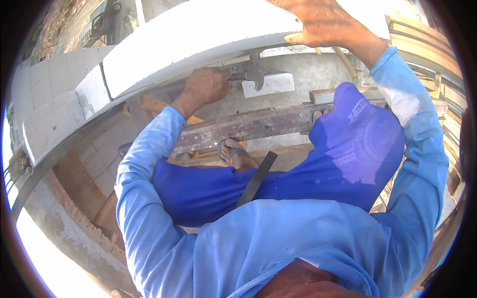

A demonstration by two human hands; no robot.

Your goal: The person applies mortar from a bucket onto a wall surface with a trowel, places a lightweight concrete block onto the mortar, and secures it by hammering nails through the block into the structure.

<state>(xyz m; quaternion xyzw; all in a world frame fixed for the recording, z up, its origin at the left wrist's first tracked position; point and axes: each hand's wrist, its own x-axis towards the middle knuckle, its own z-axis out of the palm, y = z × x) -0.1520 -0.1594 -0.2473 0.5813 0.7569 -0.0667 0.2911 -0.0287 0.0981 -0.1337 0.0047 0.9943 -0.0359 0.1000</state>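
Outdoor building site, hard sun, dark vehicle [103,22] on the ground at upper left. Biggest item: long white block [198,42], set along the top of the wall in front of me, near face glaring, with shorter white blocks [93,94] continuing the row at its left end. Stacked timber [422,42] sat off to my right. Weathered plank [248,126] ran crosswise below the block, just past my blue trousers [278,186]. Right hand [323,25] was spread wide on the long block at its right part, thumb apart near the lower edge, some fingertips cut off by the frame. Left hand [206,88] was a tight fist around the handle of a dark hammer [256,73], head pointing right, just under the block's near edge. Smaller white piece [278,86] lay below, partly behind the hammer head. Sandalled foot [233,151] showed near the plank.
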